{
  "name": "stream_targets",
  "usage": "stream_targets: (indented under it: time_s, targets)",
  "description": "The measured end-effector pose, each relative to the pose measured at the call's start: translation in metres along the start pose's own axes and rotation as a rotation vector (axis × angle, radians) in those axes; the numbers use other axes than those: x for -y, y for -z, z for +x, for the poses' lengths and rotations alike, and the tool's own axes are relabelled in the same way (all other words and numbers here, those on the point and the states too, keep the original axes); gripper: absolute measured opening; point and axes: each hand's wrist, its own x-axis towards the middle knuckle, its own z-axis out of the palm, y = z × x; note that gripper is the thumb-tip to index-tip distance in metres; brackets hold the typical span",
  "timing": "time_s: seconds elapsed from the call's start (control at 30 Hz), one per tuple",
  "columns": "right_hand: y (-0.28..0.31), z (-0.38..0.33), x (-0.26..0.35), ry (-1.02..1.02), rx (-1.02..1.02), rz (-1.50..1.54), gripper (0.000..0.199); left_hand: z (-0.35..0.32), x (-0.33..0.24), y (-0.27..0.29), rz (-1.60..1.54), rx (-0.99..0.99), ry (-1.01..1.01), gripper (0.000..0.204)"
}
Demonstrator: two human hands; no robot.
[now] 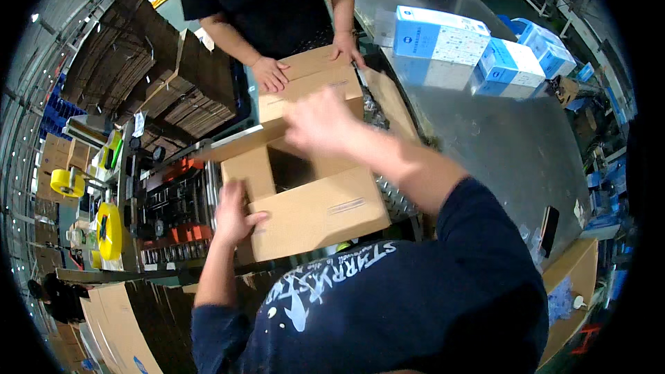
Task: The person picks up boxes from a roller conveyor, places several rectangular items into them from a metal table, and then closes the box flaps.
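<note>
An open-topped cardboard box (312,225) stands in front of me, its near flap angled out toward me. The dark inside (291,166) shows between the flaps. My left hand (234,215) rests against the box's left near corner, thumb spread away from the fingers. Over the far part of the opening is my right hand (322,121), smeared by motion; its fingers cannot be made out. Just beyond, another cardboard box (305,62) lies under both hands of a person in a black shirt (256,3).
Blue and white cartons (441,34) stand on the metal table (499,138) to the right. A machine with rollers (176,201) and yellow tape rolls (109,230) sit left. Stacked flattened cardboard (114,48) rises at far left. An open cardboard box (575,291) is at lower right.
</note>
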Motion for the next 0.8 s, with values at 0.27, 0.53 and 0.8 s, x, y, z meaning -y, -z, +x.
stream_targets:
  time_s: [0.27,0.53,0.8]
  targets:
    - [-0.046,-0.199,-0.149,-0.293,0.228,-0.041,0.047,-0.029,-0.029,-0.171,-1.5,0.007,0.636,0.069]
    - [-0.101,-0.242,-0.169,-0.686,0.216,0.994,0.061,-0.113,0.004,-0.143,-1.465,-0.141,0.807,0.036]
    - [-0.036,-0.144,-0.09,-0.177,0.205,1.687,0.07,-0.046,-0.177,0.045,-1.219,0.053,0.195,0.044]
